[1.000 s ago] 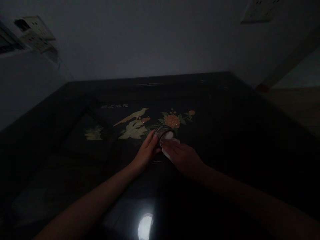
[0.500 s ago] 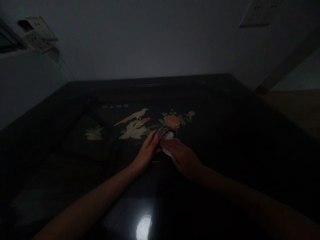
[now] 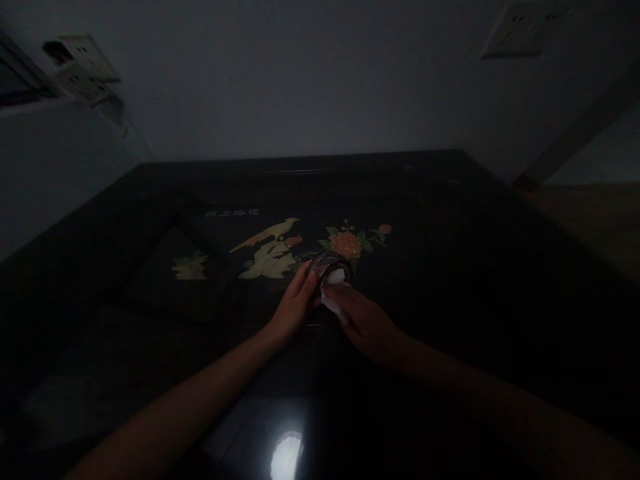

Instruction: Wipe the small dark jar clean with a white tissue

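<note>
White wipe [image 3: 337, 275] sits partly inside the dark, shiny, round-mouthed vessel [image 3: 324, 261].

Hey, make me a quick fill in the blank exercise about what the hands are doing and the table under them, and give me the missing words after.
1. The cloth or tissue in the right hand is ____ in colour.
2. The dark round object is gripped by the other hand, the ____ one.
3. The glossy tabletop is ____.
4. Left of the pink-orange flower, the decoration shows a long-tailed ____.

Missing words: white; left; black; bird.
</note>
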Demonstrator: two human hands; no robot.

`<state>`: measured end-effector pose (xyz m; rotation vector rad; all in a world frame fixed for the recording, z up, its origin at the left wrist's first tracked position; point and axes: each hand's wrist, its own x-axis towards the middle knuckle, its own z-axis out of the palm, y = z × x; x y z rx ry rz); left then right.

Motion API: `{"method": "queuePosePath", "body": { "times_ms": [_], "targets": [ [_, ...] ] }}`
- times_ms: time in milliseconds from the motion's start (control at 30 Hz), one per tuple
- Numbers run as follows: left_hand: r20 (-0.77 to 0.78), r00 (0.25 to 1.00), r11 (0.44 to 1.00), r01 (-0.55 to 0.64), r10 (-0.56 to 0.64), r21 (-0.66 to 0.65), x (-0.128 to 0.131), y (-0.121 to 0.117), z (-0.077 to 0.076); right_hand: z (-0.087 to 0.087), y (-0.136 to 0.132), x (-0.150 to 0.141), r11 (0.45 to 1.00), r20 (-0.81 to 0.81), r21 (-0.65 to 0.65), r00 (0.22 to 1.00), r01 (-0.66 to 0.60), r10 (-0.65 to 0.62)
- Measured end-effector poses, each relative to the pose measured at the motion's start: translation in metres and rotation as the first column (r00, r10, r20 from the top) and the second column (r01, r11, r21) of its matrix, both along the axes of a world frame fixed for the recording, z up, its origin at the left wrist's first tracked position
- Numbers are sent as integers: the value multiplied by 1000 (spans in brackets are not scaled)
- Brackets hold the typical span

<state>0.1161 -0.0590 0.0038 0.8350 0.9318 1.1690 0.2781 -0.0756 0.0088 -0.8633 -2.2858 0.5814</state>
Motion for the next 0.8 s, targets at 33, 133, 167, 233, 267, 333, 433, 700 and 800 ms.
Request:
{"method": "queuePosePath", "body": {
  "times_ms": [33, 133, 167, 233, 267, 333, 433, 700, 800],
  "targets": [
    [5, 1000, 1000, 0, 0, -8, 0, 0, 0, 1, 2, 1, 998, 61, 63, 998, 6, -10],
    [2, 1000, 1000, 10, -10, -19, 1, 0, 2, 4, 6, 5, 967, 251, 256, 965, 5, -71],
    [7, 1000, 1000, 11, -11, -21, 2, 0, 3, 6, 7, 6, 952, 303, 307, 948, 1, -98],
    [35, 999, 1000, 11, -10, -23, 3, -1, 7, 9, 7, 8, 924, 368, 382, 917, 1, -153],
    [51, 999, 1000, 16, -15, -22, 4, -1, 9, 11, 7, 9, 912, 387, 409, 905, 5, -179],
    [73, 997, 1000, 23, -22, -20, 5, -1, 13, 13, 7, 10, 891, 413, 454, 883, 15, -225],
    [81, 996, 999, 26, -24, -24, 5, -1, 16, 14, 5, 9, 885, 426, 463, 866, 40, -262],
    [26, 999, 999, 28, -28, -20, 2, -1, 5, -2, -1, -1, 966, 267, 243, 951, 89, -155],
    [13, 1000, 1000, 19, -19, 14, 0, 0, 0, -3, -4, -3, 996, 123, 85, 992, 23, -34]
  ]
}}
